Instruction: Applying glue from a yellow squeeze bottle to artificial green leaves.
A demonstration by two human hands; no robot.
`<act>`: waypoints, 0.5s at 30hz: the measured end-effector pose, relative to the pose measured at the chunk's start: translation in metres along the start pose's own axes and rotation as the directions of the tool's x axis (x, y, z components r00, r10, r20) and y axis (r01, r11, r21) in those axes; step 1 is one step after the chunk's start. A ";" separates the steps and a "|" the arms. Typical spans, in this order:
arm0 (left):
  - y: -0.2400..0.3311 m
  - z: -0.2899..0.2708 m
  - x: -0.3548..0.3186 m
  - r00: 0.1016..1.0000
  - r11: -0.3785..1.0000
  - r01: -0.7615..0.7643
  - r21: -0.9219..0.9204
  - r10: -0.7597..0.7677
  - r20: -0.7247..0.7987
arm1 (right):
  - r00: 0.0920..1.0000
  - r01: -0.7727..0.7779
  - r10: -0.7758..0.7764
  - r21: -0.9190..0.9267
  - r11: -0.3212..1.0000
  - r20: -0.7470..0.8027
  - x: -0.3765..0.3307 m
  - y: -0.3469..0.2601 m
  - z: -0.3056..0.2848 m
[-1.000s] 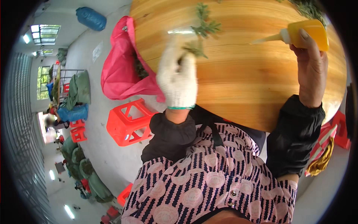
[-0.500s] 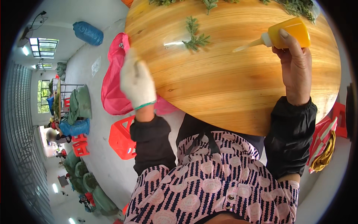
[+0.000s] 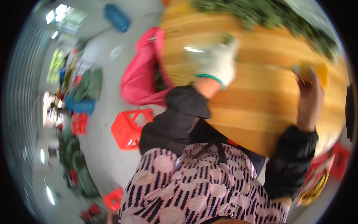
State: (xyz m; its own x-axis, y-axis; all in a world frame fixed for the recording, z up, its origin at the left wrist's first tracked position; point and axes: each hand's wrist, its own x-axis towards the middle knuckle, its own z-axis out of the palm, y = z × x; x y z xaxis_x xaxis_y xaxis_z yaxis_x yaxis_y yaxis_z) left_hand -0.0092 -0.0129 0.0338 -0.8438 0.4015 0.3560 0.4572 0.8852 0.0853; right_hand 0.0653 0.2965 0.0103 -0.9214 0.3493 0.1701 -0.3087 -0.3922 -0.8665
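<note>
My left hand (image 3: pixel 219 61), in a white glove with a green cuff, is over the wooden table and blurred by motion. Its fingers are closed on a small green artificial pine sprig (image 3: pixel 228 37), of which only bits show past the glove. On the right, my bare right hand (image 3: pixel 310 95) is wrapped round a yellow squeeze bottle (image 3: pixel 321 74) of glue-like shape. The bottle's pale nozzle points left, toward the gloved hand and apart from it.
More green sprigs (image 3: pixel 257 15) lie heaped along the far side of the round wooden table (image 3: pixel 257 108). A pink bag (image 3: pixel 140 74) hangs by its left edge. Red stools (image 3: pixel 126 130) stand on the grey floor, with a blue sack (image 3: pixel 116 18) farther off.
My left hand has moved from the table's left edge onto the table, where it now has the sprig. The view has shifted; my right hand still holds the bottle.
</note>
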 end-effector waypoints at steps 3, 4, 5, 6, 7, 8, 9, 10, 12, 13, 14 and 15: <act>0.003 0.001 -0.005 0.976 0.961 0.212 -0.177 -0.200 0.087 | 0.990 -0.075 0.085 0.091 0.993 -0.110 0.019 0.002 -0.024; 0.005 0.002 -0.006 0.962 0.949 0.272 -0.158 -0.268 0.048 | 1.000 -0.017 0.017 0.058 0.998 0.009 0.019 0.004 -0.030; 0.009 0.002 -0.007 0.938 0.922 0.346 -0.175 -0.341 0.062 | 0.999 -0.001 0.001 0.019 1.000 -0.043 0.020 0.004 -0.033; 0.014 0.002 -0.008 0.905 0.883 0.424 -0.203 -0.412 0.102 | 1.000 0.007 -0.007 -0.011 1.000 -0.002 0.019 0.003 -0.035; 0.018 0.002 -0.009 0.859 0.825 0.512 -0.238 -0.496 0.128 | 0.998 -0.019 0.017 -0.017 1.000 -0.066 0.019 0.003 -0.034; 0.024 0.001 -0.009 0.857 0.825 0.515 -0.234 -0.499 0.130 | 1.000 -0.025 0.025 0.001 1.000 -0.018 0.019 0.002 -0.032; 0.030 0.001 -0.009 0.836 0.796 0.540 -0.273 -0.545 0.063 | 0.997 -0.072 0.073 0.020 0.997 -0.030 0.016 0.002 -0.027; 0.034 0.000 -0.009 0.813 0.760 0.571 -0.310 -0.577 0.083 | 0.999 0.008 -0.016 -0.178 0.984 -0.041 0.013 0.002 -0.023; 0.039 -0.001 -0.011 0.801 0.746 0.590 -0.308 -0.589 0.108 | 0.997 0.076 -0.079 -0.261 0.962 -0.001 0.009 0.001 -0.015; 0.041 -0.001 -0.012 0.780 0.723 0.626 -0.293 -0.584 0.225 | 0.997 0.061 -0.072 -0.274 0.960 -0.033 0.007 0.000 -0.012; 0.042 0.000 -0.016 0.779 0.724 0.626 -0.289 -0.589 0.213 | 0.997 0.070 -0.071 -0.242 0.968 0.005 0.006 -0.001 -0.010; 0.043 0.001 -0.018 0.781 0.729 0.624 -0.281 -0.585 0.220 | 0.997 0.075 -0.072 -0.225 0.972 0.024 0.006 -0.002 -0.009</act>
State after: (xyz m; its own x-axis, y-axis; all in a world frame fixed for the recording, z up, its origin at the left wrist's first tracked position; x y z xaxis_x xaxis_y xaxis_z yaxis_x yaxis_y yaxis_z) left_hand 0.0251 0.0178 0.0302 -0.9880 -0.1523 0.0240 -0.1147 0.8301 0.5457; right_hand 0.0623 0.3066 0.0089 -0.9022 0.3563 0.2432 -0.3165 -0.1636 -0.9344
